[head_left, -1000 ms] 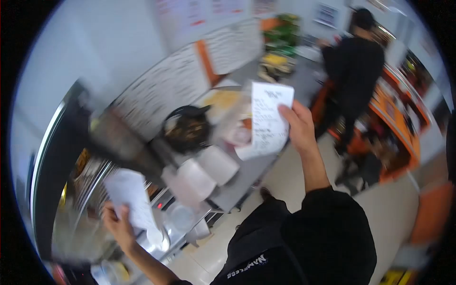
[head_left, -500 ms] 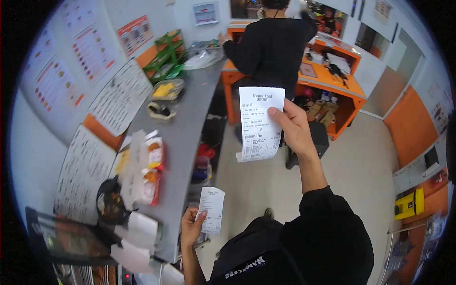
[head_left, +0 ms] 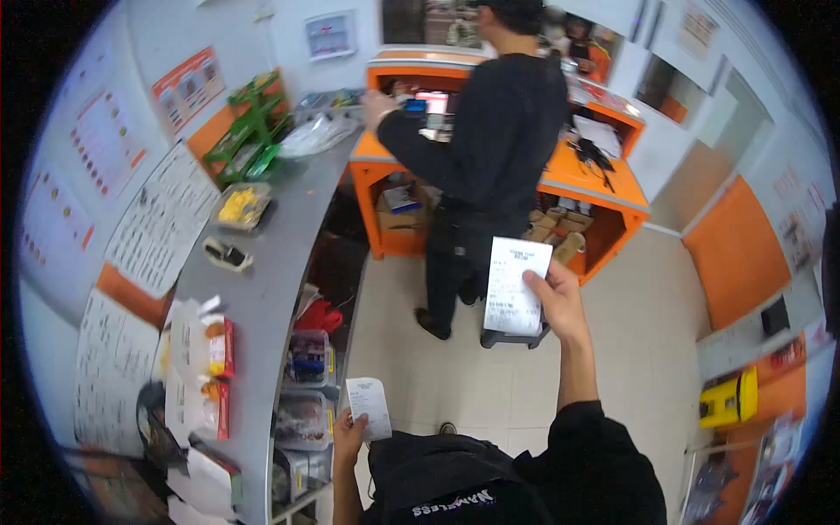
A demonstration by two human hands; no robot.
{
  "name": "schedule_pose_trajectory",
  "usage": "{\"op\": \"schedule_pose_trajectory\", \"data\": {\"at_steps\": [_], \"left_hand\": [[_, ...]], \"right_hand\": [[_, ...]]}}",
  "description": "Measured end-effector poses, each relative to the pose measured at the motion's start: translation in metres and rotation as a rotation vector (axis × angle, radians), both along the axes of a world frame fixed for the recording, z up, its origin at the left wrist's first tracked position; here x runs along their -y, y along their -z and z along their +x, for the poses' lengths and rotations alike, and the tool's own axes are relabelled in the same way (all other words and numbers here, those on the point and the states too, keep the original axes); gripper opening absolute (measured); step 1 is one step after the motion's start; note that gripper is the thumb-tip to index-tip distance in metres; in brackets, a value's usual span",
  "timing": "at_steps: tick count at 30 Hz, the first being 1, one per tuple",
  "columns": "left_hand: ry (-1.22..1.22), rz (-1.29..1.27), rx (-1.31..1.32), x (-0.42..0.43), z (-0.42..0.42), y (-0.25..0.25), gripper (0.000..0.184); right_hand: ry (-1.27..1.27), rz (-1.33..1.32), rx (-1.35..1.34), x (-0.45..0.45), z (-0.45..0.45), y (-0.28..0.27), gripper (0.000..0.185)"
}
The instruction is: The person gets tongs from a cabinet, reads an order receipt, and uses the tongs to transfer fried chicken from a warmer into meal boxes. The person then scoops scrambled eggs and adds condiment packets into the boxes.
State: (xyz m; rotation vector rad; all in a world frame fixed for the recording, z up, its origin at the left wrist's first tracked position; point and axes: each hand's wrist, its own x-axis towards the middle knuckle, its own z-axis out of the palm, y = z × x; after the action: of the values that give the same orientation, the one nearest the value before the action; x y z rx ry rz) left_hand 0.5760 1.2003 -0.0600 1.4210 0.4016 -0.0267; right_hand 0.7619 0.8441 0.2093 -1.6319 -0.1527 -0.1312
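Note:
A long printed receipt is pinched at its right edge by my right hand, thumb on the printed face. Lower and to the left, my left hand grips a second, smaller-looking receipt by its lower left part. Both papers face me; most of the small print is too blurred to read. On the steel counter left of my left hand stand open boxes with fried food, among them a red and white food box.
A person in black stands ahead at an orange desk. A tray of yellow food, a tape roll and a green rack are on the counter. Plastic tubs sit beneath it. A yellow case is at right.
The right hand's receipt has come lower in view. The left hand's receipt sits slightly lower and further left. The person ahead has turned toward the left, one arm out over the desk.

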Motion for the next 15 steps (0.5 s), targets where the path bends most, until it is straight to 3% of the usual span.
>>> {"op": "schedule_pose_trajectory", "data": {"at_steps": [5,6,8,10,12,15], "left_hand": [[-0.304,0.004,-0.014,-0.007,0.007,-0.044,0.031],[-0.308,0.111,-0.067,-0.021,0.004,-0.022,0.030],[-0.378,0.164,0.054,-0.045,0.002,-0.035,0.031],[-0.537,0.103,0.075,-0.080,-0.012,-0.050,0.033],[-0.741,0.166,0.065,-0.134,-0.047,-0.075,0.036],[-1.118,0.363,-0.005,-0.215,-0.130,-0.113,0.045]], "right_hand": [[-0.478,0.017,-0.300,-0.103,0.004,0.066,0.024],[-0.603,-0.036,-0.366,-0.132,-0.004,0.083,0.024],[-0.818,-0.151,-0.439,-0.186,-0.016,0.119,0.024],[-0.916,-0.245,-0.414,-0.233,-0.023,0.154,0.025],[-1.025,-0.563,-0.253,-0.281,-0.023,0.161,0.027],[-1.090,-0.524,-0.287,-0.355,-0.012,0.224,0.025]]}}
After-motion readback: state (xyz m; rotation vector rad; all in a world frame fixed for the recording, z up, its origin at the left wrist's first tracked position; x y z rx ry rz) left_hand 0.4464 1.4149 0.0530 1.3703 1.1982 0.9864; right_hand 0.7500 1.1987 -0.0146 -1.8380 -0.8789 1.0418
